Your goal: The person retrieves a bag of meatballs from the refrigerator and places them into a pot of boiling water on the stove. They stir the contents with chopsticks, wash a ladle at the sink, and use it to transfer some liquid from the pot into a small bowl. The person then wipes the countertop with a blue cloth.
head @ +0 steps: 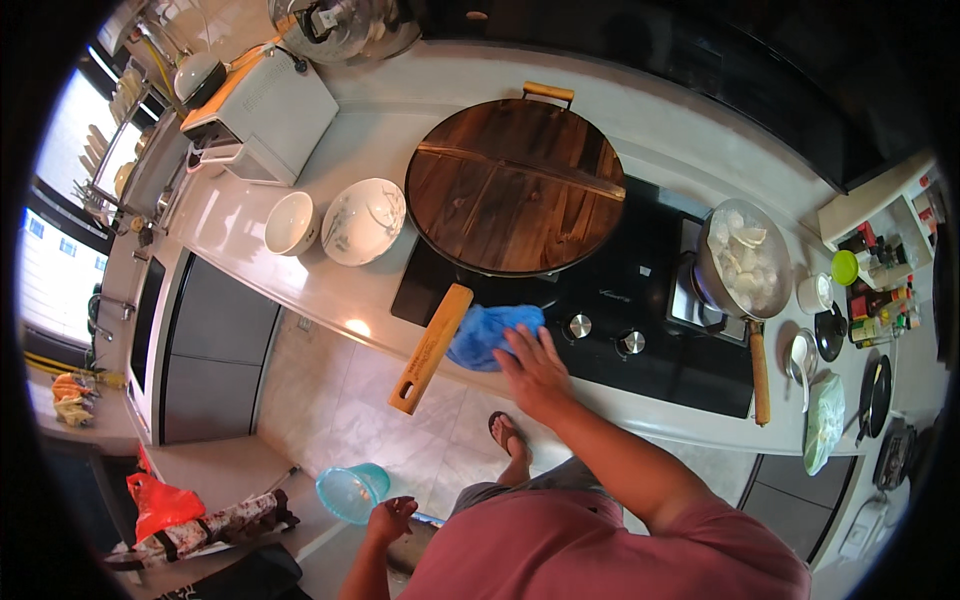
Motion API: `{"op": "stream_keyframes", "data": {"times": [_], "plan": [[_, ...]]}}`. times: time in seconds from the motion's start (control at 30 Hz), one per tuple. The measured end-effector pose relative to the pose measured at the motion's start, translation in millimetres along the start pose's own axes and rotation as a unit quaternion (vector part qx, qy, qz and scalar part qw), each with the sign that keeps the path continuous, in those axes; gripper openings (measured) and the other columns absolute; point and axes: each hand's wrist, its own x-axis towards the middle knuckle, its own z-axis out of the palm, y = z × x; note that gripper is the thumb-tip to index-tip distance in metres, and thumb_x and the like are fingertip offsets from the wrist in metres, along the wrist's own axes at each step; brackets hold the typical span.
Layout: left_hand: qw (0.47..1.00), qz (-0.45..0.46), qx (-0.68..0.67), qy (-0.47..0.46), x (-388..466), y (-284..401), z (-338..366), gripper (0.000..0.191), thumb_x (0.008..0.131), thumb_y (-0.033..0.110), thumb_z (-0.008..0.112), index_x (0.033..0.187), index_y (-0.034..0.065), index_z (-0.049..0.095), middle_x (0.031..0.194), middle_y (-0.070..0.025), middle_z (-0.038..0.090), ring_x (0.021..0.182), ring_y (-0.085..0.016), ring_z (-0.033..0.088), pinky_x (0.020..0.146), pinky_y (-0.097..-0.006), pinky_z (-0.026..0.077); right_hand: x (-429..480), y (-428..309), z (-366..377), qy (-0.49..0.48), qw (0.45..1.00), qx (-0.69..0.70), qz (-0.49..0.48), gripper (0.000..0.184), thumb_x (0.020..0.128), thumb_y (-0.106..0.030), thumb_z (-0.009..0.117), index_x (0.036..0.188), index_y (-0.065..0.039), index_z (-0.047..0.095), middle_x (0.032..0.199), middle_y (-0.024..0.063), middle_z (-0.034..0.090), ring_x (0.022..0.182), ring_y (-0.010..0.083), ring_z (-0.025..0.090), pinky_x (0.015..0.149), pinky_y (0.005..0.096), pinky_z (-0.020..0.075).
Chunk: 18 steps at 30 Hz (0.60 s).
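Note:
My right hand point(534, 369) lies with spread fingers on the right part of a crumpled blue cloth point(487, 337), at the front edge of the black glass hob point(600, 300). Just left of the cloth juts a wooden handle point(431, 349) towards the front. Behind it a large pan sits under a round dark wooden lid point(517, 210). Two metal knobs, the nearer one a stove knob point(579, 325), stand to the right of the cloth. Down at the lower left, my left hand point(393, 519) hangs beside my body with bent fingers, holding nothing that shows, near a teal plastic bin point(352, 491).
On the right burner a pan point(744, 262) holds pale pieces in steaming liquid, its wooden handle pointing forward. Two bowls, one a patterned white bowl point(364, 222), stand left of the hob. A ladle point(801, 367), a green plastic bag point(825, 424) and seasoning bottles point(881, 300) are at right.

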Motion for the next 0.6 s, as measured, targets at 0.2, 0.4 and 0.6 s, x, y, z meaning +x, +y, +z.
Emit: {"op": "stream_keyframes", "data": {"times": [0.2, 0.4, 0.6], "plan": [[0.998, 0.022, 0.049, -0.020, 5, 13, -17, 0.049, 0.098, 0.044, 0.071, 0.126, 0.0033, 0.072, 0.105, -0.0129, 0.078, 0.067, -0.022, 0.075, 0.067, -0.0369, 0.060, -17, 5, 0, 0.009, 1.000, -0.002, -0.004, 0.038, 0.094, -0.017, 0.068, 0.127, 0.002, 0.065, 0.145, 0.0250, 0.051, 0.144, 0.0437, 0.043, 0.124, 0.0572, 0.0288], [0.997, -0.017, 0.071, 0.001, 3, 4, -25, 0.045, 0.101, 0.039, 0.068, 0.125, 0.0016, 0.072, 0.111, -0.0124, 0.077, 0.071, -0.021, 0.076, 0.070, -0.0394, 0.060, 111, -17, 83, 0.029, 0.996, 0.056, -0.059, 0.041, 0.100, -0.023, 0.058, 0.130, 0.004, 0.061, 0.149, 0.0257, 0.049, 0.148, 0.0431, 0.036, 0.126, 0.0548, 0.0252], [0.999, -0.026, 0.042, 0.011, 0, -35, -28, 0.035, 0.100, 0.029, 0.068, 0.117, -0.0008, 0.071, 0.105, -0.0101, 0.076, 0.061, -0.019, 0.069, 0.052, -0.0343, 0.058, 207, -26, 127, -0.050, 0.995, -0.087, -0.028, 0.060, 0.101, -0.047, 0.056, 0.147, -0.008, 0.056, 0.166, 0.0213, 0.034, 0.157, 0.0404, 0.021, 0.128, 0.0552, 0.0139]]}}
